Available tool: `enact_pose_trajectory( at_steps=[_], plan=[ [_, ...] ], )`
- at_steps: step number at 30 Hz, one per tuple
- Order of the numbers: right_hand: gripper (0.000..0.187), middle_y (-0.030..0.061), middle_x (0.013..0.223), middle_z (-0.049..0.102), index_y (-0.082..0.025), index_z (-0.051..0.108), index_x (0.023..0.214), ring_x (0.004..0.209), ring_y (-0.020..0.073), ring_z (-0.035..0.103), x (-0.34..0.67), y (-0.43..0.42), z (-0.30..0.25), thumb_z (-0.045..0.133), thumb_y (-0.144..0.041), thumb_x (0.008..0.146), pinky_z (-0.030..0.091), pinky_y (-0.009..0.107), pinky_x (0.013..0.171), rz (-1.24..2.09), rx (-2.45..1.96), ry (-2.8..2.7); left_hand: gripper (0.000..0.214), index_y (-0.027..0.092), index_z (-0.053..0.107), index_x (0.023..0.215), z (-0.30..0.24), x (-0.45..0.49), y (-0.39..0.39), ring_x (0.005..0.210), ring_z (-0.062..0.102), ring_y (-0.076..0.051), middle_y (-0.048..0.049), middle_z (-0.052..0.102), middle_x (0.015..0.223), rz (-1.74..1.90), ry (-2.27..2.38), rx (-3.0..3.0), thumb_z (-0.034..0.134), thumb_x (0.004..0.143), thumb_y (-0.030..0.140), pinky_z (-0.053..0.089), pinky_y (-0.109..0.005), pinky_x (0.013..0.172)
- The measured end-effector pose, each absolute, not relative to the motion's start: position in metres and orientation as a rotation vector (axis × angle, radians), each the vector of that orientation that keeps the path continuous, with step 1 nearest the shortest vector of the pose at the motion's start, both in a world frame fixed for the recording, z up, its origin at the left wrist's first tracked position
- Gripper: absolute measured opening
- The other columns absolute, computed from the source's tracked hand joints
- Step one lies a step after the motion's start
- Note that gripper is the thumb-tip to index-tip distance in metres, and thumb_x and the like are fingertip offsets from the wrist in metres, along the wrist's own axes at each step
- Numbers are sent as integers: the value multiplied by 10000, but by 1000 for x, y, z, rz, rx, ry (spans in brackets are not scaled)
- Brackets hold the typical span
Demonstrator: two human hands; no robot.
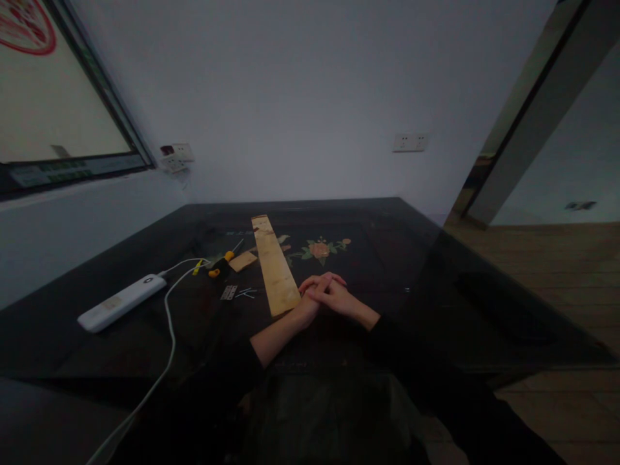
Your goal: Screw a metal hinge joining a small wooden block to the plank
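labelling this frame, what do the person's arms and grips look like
The left grip and right grip are bare, ungloved; no watch or ring shows. The left sleeve and right sleeve are black, ending short of each grip, with no markings visible in the dim light.

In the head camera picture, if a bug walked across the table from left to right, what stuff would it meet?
White power bank → metal hinge → small screws → long wooden board → the person's folded hands.
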State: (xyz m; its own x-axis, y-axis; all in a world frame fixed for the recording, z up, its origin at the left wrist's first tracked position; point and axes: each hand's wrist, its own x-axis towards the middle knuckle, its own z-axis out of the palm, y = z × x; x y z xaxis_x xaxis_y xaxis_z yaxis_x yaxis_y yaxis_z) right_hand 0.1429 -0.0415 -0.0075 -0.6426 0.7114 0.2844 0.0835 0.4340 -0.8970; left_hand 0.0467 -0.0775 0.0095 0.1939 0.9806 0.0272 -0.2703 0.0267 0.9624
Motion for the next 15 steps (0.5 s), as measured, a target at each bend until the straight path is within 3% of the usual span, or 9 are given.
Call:
enact_pose_trajectory(
  at_steps=[6, 15],
  plan=[
    [216, 43, 1030, 669, -206, 666, 988, 1014, 192, 605, 143, -44, -4, 554, -338, 859, 438, 385, 943, 1200, -619, -2043, 274, 195, 582, 637, 5, 47, -74, 936, 608, -260, -69, 606, 739, 1198, 856, 1173, 473, 834, 352, 435, -364, 916],
    [220, 42, 1038, 668, -214, 658, 991, 1020, 193, 602, 142, -42, -7, 552, -362, 867, 440, 386, 935, 1183, -635, -2047, 269, 225, 598, 637, 7, 46, -76, 858, 610, -261, -63, 590, 712, 1176, 870, 1159, 503, 810, 408, 466, -363, 812]
  ],
)
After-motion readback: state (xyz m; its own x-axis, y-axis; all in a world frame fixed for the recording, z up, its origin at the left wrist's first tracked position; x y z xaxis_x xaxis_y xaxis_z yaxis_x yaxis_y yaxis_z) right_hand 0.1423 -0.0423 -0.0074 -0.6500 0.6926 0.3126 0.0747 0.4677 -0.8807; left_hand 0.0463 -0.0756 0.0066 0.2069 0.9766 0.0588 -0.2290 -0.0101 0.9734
